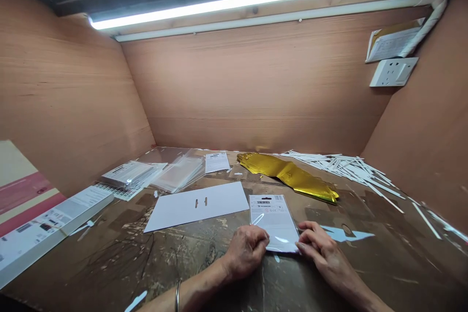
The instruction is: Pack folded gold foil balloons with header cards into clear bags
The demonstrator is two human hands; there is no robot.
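Observation:
A white printed card in a clear plastic sleeve [274, 219] lies on the table in front of me, with a hang hole and a barcode near its far end. My left hand [246, 249] is closed at the sleeve's lower left edge, its fingers curled in. At the lower right corner, the thumb and fingers of my right hand [320, 246] pinch the edge. Left of the sleeve lies a long white card [219, 209] with two slots in its middle. White glare covers part of the plastic, and my fingertips are partly hidden.
Gold foil sheets [292, 173] lie behind the sleeve, and white paper strips [343, 168] are heaped at the back right. Clear sleeves [179, 170], packaged cards [127, 174] and a small printed card [217, 162] stand farther back. A banded card stack [54, 224] sits at left.

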